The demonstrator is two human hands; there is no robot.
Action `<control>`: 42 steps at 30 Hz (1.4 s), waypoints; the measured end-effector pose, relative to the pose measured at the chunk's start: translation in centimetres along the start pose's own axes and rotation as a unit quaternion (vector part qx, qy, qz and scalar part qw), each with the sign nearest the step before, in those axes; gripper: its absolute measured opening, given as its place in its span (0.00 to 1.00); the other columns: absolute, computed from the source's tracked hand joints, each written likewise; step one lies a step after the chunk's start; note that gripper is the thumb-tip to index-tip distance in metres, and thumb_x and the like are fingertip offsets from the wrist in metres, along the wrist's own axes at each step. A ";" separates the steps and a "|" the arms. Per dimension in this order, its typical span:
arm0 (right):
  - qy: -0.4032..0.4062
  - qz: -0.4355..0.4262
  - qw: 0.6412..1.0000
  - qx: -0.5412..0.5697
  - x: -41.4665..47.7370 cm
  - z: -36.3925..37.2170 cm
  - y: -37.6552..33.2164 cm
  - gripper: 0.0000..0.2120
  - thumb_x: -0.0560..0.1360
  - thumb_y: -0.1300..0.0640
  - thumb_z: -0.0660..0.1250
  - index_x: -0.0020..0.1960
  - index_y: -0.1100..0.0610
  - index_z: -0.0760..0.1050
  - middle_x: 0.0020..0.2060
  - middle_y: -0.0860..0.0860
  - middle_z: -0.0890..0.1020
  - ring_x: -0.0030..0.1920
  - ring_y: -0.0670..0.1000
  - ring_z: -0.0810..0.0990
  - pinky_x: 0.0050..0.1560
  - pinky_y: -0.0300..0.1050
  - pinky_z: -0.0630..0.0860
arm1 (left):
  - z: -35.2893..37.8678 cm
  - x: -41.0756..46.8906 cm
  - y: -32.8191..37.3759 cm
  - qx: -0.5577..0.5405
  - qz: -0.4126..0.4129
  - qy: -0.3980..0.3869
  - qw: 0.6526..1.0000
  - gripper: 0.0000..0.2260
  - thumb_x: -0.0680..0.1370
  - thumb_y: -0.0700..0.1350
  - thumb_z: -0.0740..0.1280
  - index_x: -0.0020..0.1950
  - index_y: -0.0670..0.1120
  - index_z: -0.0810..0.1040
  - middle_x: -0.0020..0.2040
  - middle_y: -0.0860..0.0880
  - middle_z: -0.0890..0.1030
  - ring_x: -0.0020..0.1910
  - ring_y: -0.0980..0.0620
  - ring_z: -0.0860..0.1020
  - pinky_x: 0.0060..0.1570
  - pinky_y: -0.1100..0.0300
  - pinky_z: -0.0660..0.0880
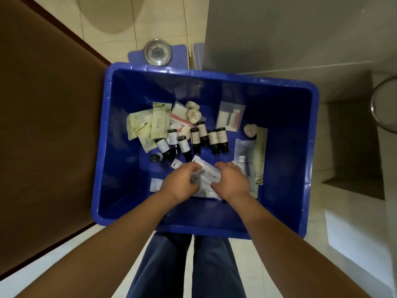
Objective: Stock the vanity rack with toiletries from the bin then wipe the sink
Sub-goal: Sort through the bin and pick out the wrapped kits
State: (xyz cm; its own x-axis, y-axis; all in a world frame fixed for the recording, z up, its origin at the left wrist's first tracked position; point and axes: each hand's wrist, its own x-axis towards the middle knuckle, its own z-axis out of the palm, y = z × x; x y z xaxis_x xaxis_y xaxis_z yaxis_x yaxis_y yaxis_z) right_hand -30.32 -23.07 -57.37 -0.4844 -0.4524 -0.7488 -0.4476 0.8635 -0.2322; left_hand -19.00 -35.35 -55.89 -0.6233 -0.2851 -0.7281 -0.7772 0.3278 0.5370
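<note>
Below, a blue bin (111, 147) on the bathroom floor holds the toiletries: cream sachets (142, 127), small dark bottles (183, 144), round soaps (193, 114) and a clear zip bag (231, 118). Nearer the person, the left hand (179, 181) curls its fingers over one edge of a loose bundle of white packets (207, 175), and the right hand (231, 179) curls over the other edge. The rack cannot be made out. Gathering appears to be the step in hand. It would go best if both hands squared the packets into one stack, thumbs pressing on top, before lifting, since slippery wrappers may fan out and drop.
</note>
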 end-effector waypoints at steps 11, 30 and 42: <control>0.033 -0.044 0.993 -0.104 1.7 0.9 0.6 0.18 0.72 0.58 0.69 0.61 0.53 0.71 0.58 0.52 0.72 0.59 0.54 0.72 0.48 0.46 0.73 | -0.2 1.7 -0.7 0.022 -0.006 0.000 1.000 0.14 0.72 0.42 0.67 0.56 0.54 0.74 0.59 0.54 0.76 0.58 0.53 0.75 0.55 0.54 0.74; 0.062 0.033 0.971 0.228 2.2 -1.1 1.5 0.07 0.76 0.55 0.67 0.52 0.52 0.71 0.43 0.46 0.78 0.42 0.51 0.78 0.40 0.44 0.74 | 1.3 3.5 0.2 0.251 0.019 -0.075 0.965 0.19 0.74 0.44 0.67 0.65 0.53 0.72 0.62 0.50 0.74 0.62 0.47 0.71 0.55 0.56 0.68; 0.041 0.033 0.927 0.371 2.8 -1.0 2.0 0.07 0.72 0.55 0.73 0.46 0.50 0.74 0.38 0.45 0.80 0.43 0.50 0.81 0.46 0.47 0.79 | 2.4 4.2 0.2 0.311 0.041 -0.109 0.943 0.16 0.77 0.44 0.65 0.64 0.54 0.74 0.60 0.49 0.75 0.58 0.47 0.75 0.53 0.54 0.69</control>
State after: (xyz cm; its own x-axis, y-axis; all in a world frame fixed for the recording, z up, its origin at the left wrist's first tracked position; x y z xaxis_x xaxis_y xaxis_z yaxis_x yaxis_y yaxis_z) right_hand -33.36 -22.85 -59.29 -0.5614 -0.3823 -0.7340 0.2099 0.7922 -0.5731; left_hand -21.58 -34.35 -59.89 -0.5940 -0.0668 -0.8017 -0.4847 0.8251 0.2904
